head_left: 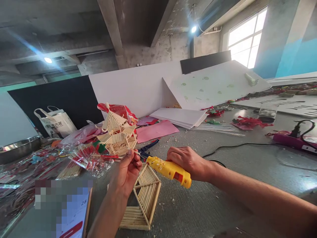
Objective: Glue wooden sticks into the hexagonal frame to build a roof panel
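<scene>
In the head view my right hand (184, 158) is wrapped round a yellow hot glue gun (168, 170), its dark nozzle pointing left. Between the thumb and fingers of my left hand (130, 168) is a short pale wooden stick (136, 152), close to the nozzle. Whether the nozzle touches it I cannot tell. Below both hands lies a flat, many-sided stick panel (148, 188), partly covered by my left hand and forearm. Behind the nozzle are dark-handled pliers (150, 145). A tiered stick pavilion (115, 129) stands beyond my left hand.
Plastic-wrapped stick bundles (90, 158) and a metal bowl (19, 148) are at left, with a tablet-like screen (71, 211) nearer. Pink paper (157, 131) and white boards (180, 116) lie behind. A black cable (237, 145) runs to a purple power strip (294, 142) at right.
</scene>
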A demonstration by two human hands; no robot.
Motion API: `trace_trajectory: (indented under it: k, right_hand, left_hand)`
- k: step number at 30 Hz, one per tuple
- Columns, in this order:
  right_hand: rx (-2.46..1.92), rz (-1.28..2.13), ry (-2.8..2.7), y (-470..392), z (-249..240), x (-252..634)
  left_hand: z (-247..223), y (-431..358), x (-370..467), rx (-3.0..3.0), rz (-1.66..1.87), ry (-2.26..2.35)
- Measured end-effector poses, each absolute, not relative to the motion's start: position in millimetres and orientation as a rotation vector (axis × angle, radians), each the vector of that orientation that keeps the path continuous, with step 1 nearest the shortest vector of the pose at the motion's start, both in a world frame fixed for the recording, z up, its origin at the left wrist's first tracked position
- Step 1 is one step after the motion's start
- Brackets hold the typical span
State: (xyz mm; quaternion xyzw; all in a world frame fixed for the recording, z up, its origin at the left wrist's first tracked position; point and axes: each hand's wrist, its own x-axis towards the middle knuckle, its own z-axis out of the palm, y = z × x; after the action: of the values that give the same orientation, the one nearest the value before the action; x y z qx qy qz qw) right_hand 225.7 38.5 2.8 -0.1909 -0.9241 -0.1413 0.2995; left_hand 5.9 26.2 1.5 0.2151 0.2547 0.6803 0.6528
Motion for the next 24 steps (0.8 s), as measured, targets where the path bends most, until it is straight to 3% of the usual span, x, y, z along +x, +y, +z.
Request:
trace_trajectory:
  k: [24]
  right_hand:
    - [-0.58,-0.479,-2.49,38.8,1.1,225.6]
  left_hand:
    - [2.2,18.5,11.4,0.481,1.502,0.539]
